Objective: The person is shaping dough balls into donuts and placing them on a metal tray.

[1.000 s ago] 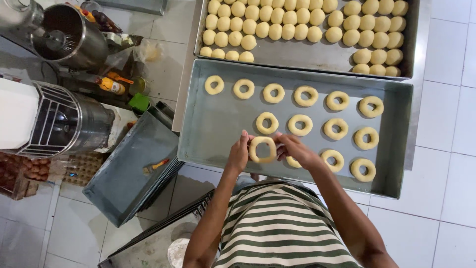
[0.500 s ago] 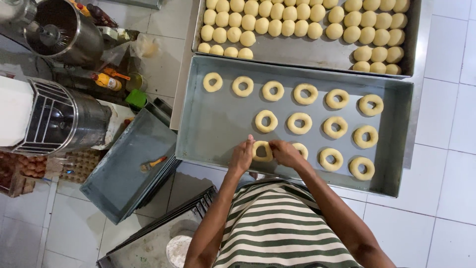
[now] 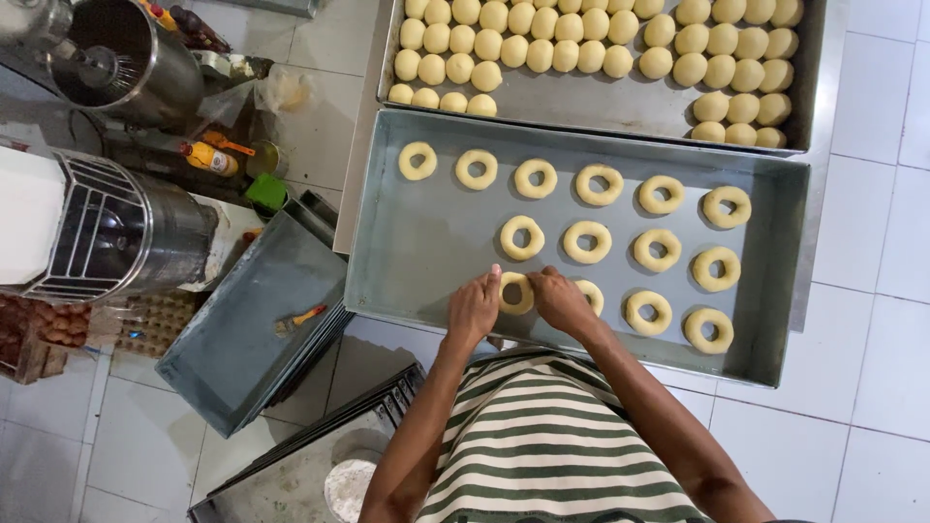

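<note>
A grey metal tray (image 3: 407,252) lies in front of me with several pale dough rings in rows. My left hand (image 3: 472,310) and my right hand (image 3: 560,300) press together on one dough ring (image 3: 514,292) at the tray's near edge, fingers on both sides of it as it rests on the tray floor. Another ring (image 3: 589,293) lies just right of my right hand, partly hidden by it. Behind the tray, a second tray (image 3: 620,102) holds several round dough balls (image 3: 523,44).
A stack of empty grey trays (image 3: 247,339) with a small brush (image 3: 298,319) sits to the left. Two metal mixers (image 3: 116,232) (image 3: 126,53) stand at far left, with bottles (image 3: 205,157) between them. A tray with a white bowl (image 3: 349,487) lies at the bottom. The floor is white tile.
Both hands lowered the dough ring from just above the tray to its floor, at the near row's left end. The view shifted slightly.
</note>
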